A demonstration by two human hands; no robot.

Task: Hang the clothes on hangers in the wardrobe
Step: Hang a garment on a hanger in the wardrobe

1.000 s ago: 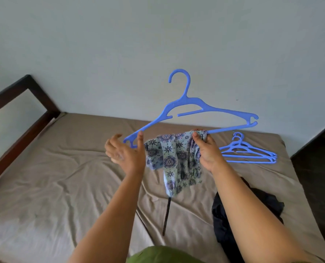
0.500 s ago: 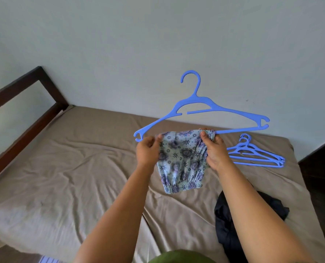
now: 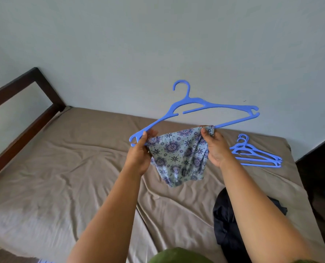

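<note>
Bed [image 3: 63, 177]: wide mattress under a taupe sheet, soft and creased, dark wooden frame along the left edge; carries everything below.

Dark garment [image 3: 226, 224]: navy or black cloth, crumpled in a heap on the sheet near the right forearm; not yet hung.

Blue hanger [image 3: 205, 107]: thin moulded plastic, rigid, hooked top, notched ends; held up in the air over the bed, tilted with its left end low.

Patterned garment [image 3: 177, 154]: light blue-grey printed fabric with purple medallions, thin and limp, gathered hem at the bottom; draped over the hanger's lower bar between the two hands.

Spare hangers [image 3: 256, 154]: same blue plastic, stacked flat on the sheet at far right.

Left hand [image 3: 141, 149]: grip closed, thumb and fingers pinching the fabric's edge against the hanger's low end.

Right hand [image 3: 214, 147]: grip closed, pinching the bunched fabric's right edge at the bar.

Step in hand, my judgement: spreading the cloth along the bar; do it well by levelling the hanger, drawing the two edges apart evenly, centring the weight so slippery plastic does not shed it; wardrobe not in view.
</note>
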